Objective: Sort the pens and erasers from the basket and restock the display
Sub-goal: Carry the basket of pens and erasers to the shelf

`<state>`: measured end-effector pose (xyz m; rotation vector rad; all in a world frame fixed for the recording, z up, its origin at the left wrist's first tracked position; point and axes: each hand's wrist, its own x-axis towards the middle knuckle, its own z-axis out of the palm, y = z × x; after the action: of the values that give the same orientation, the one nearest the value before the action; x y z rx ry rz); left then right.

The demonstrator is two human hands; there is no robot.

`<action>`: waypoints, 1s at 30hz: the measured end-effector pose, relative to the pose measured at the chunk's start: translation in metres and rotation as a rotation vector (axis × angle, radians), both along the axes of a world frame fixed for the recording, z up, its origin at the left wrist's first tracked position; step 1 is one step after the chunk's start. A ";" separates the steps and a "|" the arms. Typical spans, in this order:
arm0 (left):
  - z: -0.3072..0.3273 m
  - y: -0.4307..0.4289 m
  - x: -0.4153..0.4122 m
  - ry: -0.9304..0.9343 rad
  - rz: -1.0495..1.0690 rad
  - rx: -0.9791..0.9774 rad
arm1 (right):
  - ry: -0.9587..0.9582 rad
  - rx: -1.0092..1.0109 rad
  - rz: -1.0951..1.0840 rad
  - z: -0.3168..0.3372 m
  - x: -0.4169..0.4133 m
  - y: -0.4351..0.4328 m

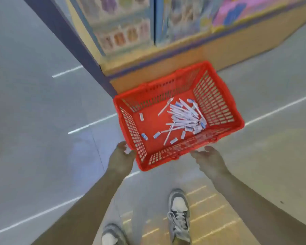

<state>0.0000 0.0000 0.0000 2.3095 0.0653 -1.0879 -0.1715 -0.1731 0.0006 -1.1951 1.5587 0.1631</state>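
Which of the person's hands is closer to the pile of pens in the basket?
Right. The right hand is at the basket rim close to the pile of pens; the left hand is at the opposite near corner, farther off.

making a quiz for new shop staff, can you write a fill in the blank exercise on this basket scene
The basket is ___ in colour.
The pens are heaped toward the basket's ___ side.
The erasers lie scattered ___ the basket.
The left hand and right hand are at the basket's ___ edge.
Missing words: red; right; inside; near.
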 end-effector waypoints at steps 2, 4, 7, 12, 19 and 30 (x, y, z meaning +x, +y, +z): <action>-0.035 -0.013 -0.004 -0.017 -0.021 -0.005 | -0.042 0.090 -0.179 -0.046 0.004 0.010; -0.059 -0.026 -0.003 -0.067 0.034 -0.038 | -0.098 0.213 -0.324 -0.078 0.016 0.021; -0.079 -0.021 -0.007 -0.161 0.062 -0.009 | -0.239 0.302 -0.537 -0.104 0.032 0.042; -0.072 -0.006 -0.011 -0.071 0.027 -0.001 | -0.196 0.226 -0.730 -0.116 0.049 0.052; -0.024 0.014 0.004 -0.472 -0.246 0.049 | -0.048 0.230 -0.603 -0.051 -0.023 0.051; 0.076 0.150 0.016 -0.143 -0.501 0.414 | 0.108 0.171 -0.135 0.069 -0.091 0.152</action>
<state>0.0164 0.1497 0.0758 2.8647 -0.4003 -1.2286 -0.2624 -0.0209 0.0698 -0.9580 1.6789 0.2702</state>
